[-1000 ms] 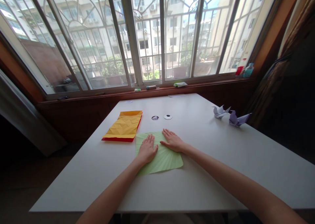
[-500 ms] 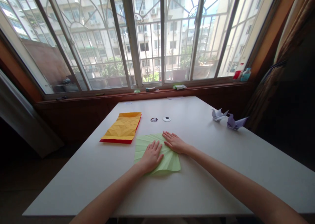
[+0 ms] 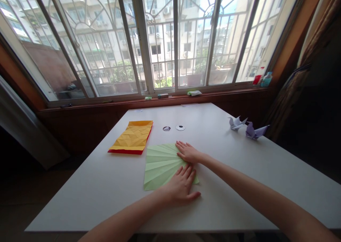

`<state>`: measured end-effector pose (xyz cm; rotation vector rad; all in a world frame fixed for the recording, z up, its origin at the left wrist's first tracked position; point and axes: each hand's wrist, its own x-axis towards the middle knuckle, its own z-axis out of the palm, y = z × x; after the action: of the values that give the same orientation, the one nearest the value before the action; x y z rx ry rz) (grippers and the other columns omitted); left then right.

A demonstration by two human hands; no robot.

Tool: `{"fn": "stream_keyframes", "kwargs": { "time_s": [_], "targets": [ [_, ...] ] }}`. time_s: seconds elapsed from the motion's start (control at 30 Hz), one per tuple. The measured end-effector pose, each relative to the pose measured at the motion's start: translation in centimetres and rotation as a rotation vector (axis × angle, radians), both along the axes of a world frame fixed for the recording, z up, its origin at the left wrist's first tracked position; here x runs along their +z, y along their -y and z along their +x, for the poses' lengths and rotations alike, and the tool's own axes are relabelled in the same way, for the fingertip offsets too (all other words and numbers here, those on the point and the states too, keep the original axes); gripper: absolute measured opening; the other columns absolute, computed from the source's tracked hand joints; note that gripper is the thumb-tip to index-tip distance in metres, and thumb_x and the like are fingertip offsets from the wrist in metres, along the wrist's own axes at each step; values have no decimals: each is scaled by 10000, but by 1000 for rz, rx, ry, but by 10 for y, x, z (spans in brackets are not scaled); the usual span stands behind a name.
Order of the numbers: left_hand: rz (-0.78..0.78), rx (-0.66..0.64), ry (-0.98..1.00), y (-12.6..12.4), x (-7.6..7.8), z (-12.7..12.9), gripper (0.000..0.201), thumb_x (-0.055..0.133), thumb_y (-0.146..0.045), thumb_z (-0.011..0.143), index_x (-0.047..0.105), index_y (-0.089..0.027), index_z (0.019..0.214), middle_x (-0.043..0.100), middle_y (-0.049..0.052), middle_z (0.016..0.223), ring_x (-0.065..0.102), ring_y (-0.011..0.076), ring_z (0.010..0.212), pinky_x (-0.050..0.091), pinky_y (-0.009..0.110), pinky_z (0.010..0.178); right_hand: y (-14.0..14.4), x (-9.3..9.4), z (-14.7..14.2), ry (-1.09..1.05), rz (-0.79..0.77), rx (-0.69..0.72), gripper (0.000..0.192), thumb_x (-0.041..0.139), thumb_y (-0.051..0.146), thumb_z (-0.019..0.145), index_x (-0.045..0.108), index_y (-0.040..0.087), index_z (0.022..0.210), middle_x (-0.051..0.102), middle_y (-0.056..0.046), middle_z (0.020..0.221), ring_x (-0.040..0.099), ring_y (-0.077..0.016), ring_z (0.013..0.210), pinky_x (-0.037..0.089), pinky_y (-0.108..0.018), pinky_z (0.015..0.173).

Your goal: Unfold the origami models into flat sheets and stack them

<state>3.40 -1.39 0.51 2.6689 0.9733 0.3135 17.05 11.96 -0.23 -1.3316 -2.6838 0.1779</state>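
Note:
A light green sheet of paper [image 3: 160,167] lies on the white table, with creases fanning out from its right side. My left hand [image 3: 182,185] rests flat over the sheet's near right corner, fingers outstretched and thumb pointing right. Just beyond it, my right hand [image 3: 188,152] lies palm down on the far right part of the sheet, its fingers extended. Neither hand grips anything. The corner under my left hand is partly hidden.
Left of the sheet are creased yellow and red papers [image 3: 131,137], stacked. Two folded paper cranes [image 3: 255,131] stand at the table's right edge. Two round holes [image 3: 180,127] sit in the tabletop [image 3: 229,206]. Small items line the windowsill [image 3: 117,102].
My left hand has slid right and toward me, from the middle of the green paper to its near right corner. The right hand has stayed in place.

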Motion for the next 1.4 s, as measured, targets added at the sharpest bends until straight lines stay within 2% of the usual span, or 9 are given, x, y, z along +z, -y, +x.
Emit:
{"fn": "stream_keyframes", "kwargs": {
  "time_s": [0.27, 0.37, 0.43, 0.53, 0.63, 0.73, 0.83, 1.13, 1.4],
  "targets": [
    [-129, -62, 38, 19, -1, 28, 840, 385, -556, 832, 120, -6, 1409, 48, 216, 1478, 9, 296, 1376, 108, 460, 1118, 2, 0, -28, 5, 9, -144, 611, 413, 326, 816, 387, -40, 1306, 297, -255, 1402, 273, -329, 1322, 199, -452, 1084],
    [-223, -277, 94, 16, 21, 16, 746, 502, -490, 808, 272, -83, 1389, 223, 163, 1466, 168, 293, 1363, 169, 432, 1112, 10, -4, -32, -19, 35, -212, 614, 339, 309, 857, 328, -98, 1315, 249, -295, 1406, 224, -349, 1334, 187, -485, 1076],
    [-328, -376, 147, 9, 34, 1, 416, 430, -399, 878, 541, -188, 1219, 518, 52, 1312, 437, 206, 1243, 335, 298, 1042, 14, -7, -31, -45, 49, -239, 620, 298, 332, 883, 298, -95, 1333, 223, -287, 1421, 193, -343, 1344, 194, -477, 1076],
    [-185, 69, 210, -13, 38, -20, 346, 353, -312, 913, 682, -210, 931, 719, -10, 912, 659, 136, 871, 495, 213, 813, 17, -12, -27, -87, 62, -255, 658, 281, 407, 896, 270, -62, 1358, 212, -260, 1437, 179, -326, 1351, 202, -461, 1078],
    [-39, 283, 206, -38, 22, -32, 385, 303, -198, 898, 530, -168, 1207, 534, 77, 1291, 465, 188, 1215, 346, 350, 1035, 17, -15, -23, -118, 77, -250, 642, 304, 399, 892, 290, -47, 1354, 218, -253, 1439, 176, -318, 1354, 195, -452, 1084],
    [10, 331, 118, -55, -1, -38, 483, 367, -237, 873, 362, -144, 1347, 315, 93, 1446, 299, 193, 1329, 256, 379, 1093, 17, -15, -22, -138, 100, -242, 600, 318, 351, 885, 310, -27, 1350, 239, -244, 1437, 191, -318, 1350, 206, -461, 1080],
    [44, 387, 33, -65, -14, -49, 494, 342, -312, 891, 348, -146, 1356, 305, 97, 1446, 273, 196, 1341, 229, 391, 1098, 20, -12, -22, -157, 143, -203, 595, 325, 336, 884, 288, -16, 1362, 217, -234, 1449, 159, -320, 1358, 194, -473, 1083],
    [137, 597, -114, -74, -15, -78, 518, 291, -351, 905, 352, -93, 1350, 308, 140, 1439, 261, 254, 1342, 233, 446, 1081, 24, -1, -20, -138, 141, 192, 441, 306, 118, 866, 448, 69, 1280, 442, -135, 1363, 353, -181, 1296, 302, -346, 1072],
    [176, 605, -162, -70, -12, -78, 499, 292, -350, 904, 371, -124, 1342, 330, 118, 1434, 275, 245, 1337, 253, 427, 1079, 34, -1, -58, -168, 126, -9, 388, 307, 175, 892, 552, 20, 1150, 537, -222, 1237, 453, -251, 1218, 323, -408, 1045]
  ]
}}
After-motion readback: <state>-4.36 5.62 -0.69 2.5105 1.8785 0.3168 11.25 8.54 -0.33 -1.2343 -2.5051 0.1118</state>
